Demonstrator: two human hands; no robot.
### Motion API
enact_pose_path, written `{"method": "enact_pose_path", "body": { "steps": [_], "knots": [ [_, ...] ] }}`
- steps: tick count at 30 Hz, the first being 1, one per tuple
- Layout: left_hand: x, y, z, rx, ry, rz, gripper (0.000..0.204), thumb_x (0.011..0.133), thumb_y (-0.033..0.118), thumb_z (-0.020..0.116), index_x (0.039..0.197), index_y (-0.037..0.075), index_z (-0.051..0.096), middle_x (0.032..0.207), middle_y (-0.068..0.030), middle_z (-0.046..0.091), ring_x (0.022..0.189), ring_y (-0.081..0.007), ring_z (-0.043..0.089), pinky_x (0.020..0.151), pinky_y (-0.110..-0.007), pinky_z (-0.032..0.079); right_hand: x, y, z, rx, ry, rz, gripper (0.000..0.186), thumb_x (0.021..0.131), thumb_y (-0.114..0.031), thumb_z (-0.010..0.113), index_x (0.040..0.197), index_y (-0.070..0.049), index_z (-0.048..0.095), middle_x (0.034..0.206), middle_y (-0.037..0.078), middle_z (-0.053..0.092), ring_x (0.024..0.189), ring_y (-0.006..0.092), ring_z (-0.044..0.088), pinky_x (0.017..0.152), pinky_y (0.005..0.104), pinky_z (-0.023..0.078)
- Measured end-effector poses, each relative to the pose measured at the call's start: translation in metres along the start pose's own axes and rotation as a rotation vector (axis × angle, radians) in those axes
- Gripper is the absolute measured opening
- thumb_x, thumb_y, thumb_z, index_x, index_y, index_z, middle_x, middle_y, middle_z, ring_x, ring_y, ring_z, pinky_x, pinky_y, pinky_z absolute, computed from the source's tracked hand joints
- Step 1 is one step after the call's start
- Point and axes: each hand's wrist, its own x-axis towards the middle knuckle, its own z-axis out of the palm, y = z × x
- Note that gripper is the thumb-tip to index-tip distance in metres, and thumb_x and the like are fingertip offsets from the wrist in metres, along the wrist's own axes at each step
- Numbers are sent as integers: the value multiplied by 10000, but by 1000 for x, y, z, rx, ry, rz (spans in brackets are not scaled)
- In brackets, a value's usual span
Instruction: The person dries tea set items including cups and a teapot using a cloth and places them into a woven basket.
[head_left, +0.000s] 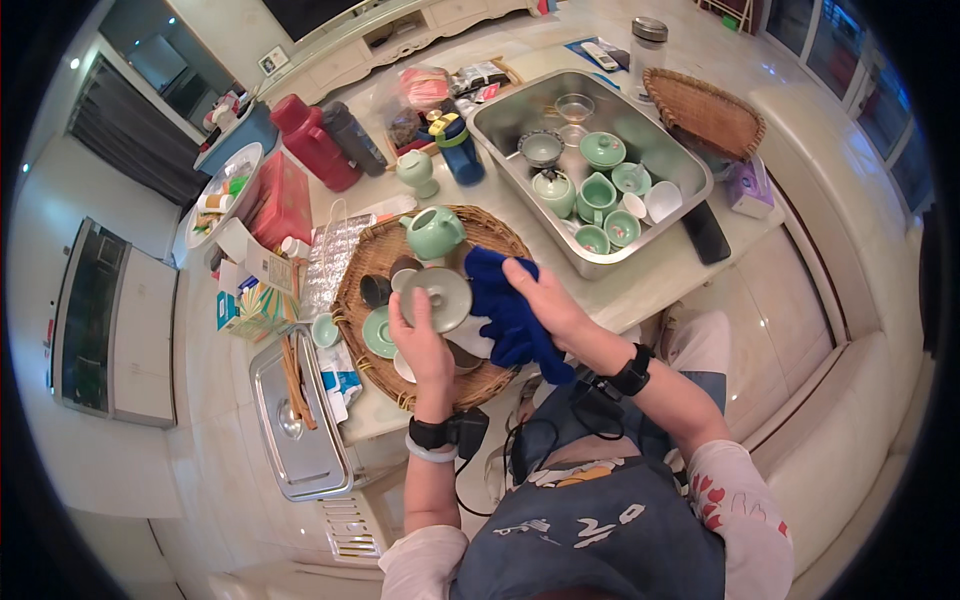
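My left hand grips a round, pale grey lid with a small knob-like centre, holding it up over a woven tray. Close to its right edge, my right hand is closed on a dark blue cloth, which hangs down past the tray's rim. A light green teapot stands at the tray's far side. Beside the lid sit a green saucer and a dark cup. Other pieces beneath my left hand are partly hidden.
A deep steel pan at the right holds several green cups, pots and bowls. Beyond the tray stand a blue bottle, a green jar and a red jug. A phone lies beside the pan; a steel lid sits lower left.
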Motion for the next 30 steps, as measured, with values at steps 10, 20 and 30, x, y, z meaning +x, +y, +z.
{"method": "enact_pose_path", "body": {
  "steps": [10, 20, 30],
  "knots": [
    [-3, 17, -3, -559, -107, -357, 472, 966, 355, 413, 1193, -56, 456, 1176, -186, 541, 1148, -380, 522, 952, -509, 469, -3, -26, 8, -749, 170, -888, 261, 881, -119, 535, 1102, 9, 480, 1174, 151, 498, 1081, 262, 501, 919, 363, 409],
    [-36, 0, 16, -406, -133, -290, 744, 937, 639, 165, 1333, 55, 401, 1338, -85, 457, 1252, -229, 423, 1072, -371, 318, 2, 11, 35, -1629, -104, -1370, 349, 724, -131, 571, 1032, 32, 578, 1150, 186, 516, 907, 303, 500, 795, 366, 465],
    [-50, -15, 18, 46, -207, 119, 569, 1004, 474, 247, 1338, 21, 327, 1314, -114, 395, 1205, -208, 399, 1039, -346, 292, -9, 20, 33, -1561, 30, -841, 212, 700, -47, 582, 861, 64, 502, 921, 197, 463, 865, 351, 496, 777, 398, 460]
  ]
}}
